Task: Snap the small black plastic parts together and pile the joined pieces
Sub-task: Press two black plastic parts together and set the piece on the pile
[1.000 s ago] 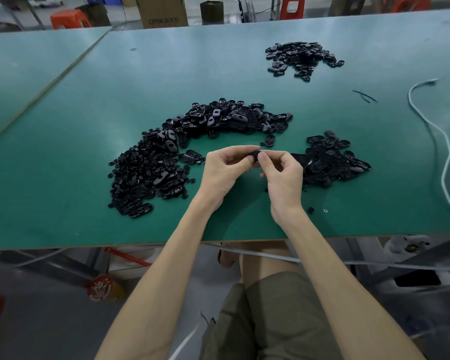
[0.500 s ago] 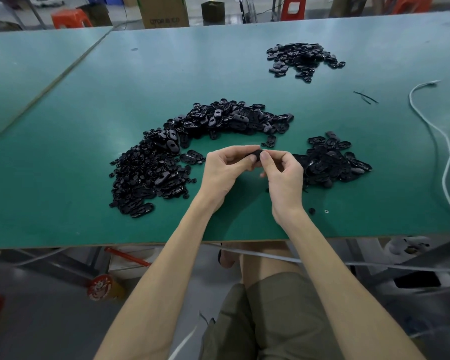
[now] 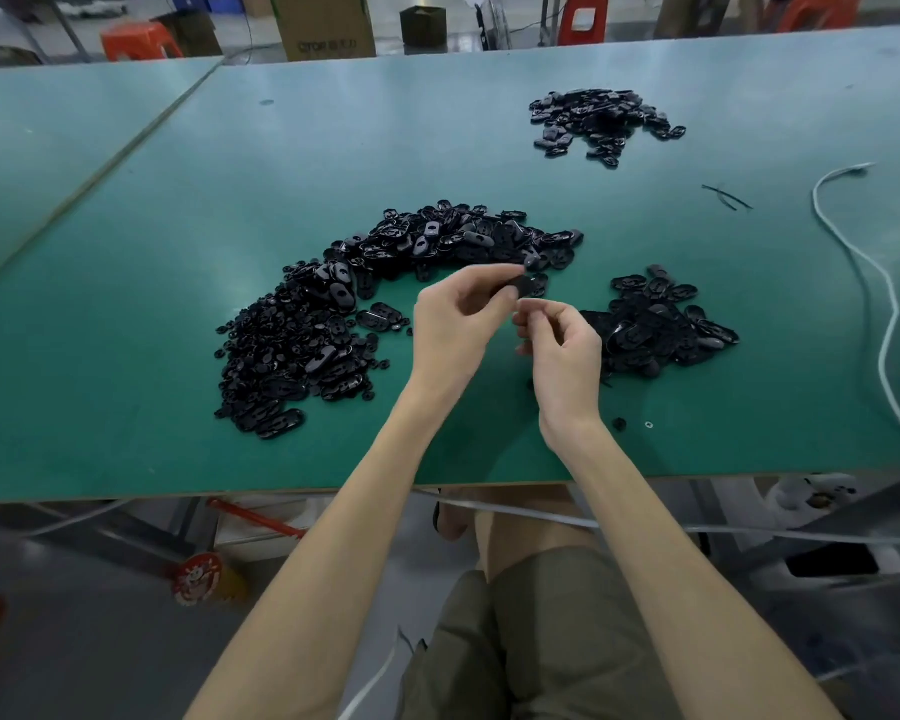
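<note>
left grip pinches black part above worktop, between large heap and smaller right pile. right grip curled just beside; cannot tell if holding anything. step: snapping pair. next: check seating, drop on right pile, probably.

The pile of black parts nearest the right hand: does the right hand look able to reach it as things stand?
Probably yes: the pile lies on the table just beside the right hand, with nothing between them.
</note>
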### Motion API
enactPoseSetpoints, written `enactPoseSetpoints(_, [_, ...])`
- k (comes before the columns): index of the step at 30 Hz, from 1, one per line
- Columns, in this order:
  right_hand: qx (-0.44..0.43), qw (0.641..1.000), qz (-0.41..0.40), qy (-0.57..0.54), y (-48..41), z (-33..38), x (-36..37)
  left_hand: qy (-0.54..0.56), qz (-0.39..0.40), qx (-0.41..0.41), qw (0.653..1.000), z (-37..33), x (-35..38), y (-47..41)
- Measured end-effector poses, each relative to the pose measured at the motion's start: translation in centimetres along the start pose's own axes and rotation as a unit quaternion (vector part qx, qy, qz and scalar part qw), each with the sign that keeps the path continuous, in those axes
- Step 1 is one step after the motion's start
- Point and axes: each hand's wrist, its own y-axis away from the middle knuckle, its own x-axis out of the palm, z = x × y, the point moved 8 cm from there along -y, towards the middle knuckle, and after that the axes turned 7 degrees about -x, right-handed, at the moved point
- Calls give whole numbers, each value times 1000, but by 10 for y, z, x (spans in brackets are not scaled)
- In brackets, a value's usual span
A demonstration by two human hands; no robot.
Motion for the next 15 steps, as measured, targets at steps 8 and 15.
enactPoseSetpoints(8, [-65,991,39,107,4,10,-2,-224,110,59,966,-41,86,-3])
enactPoseSetpoints(15, [-65,994,14,84,4,8,-1,-193,178,25,965,-28,93,-2])
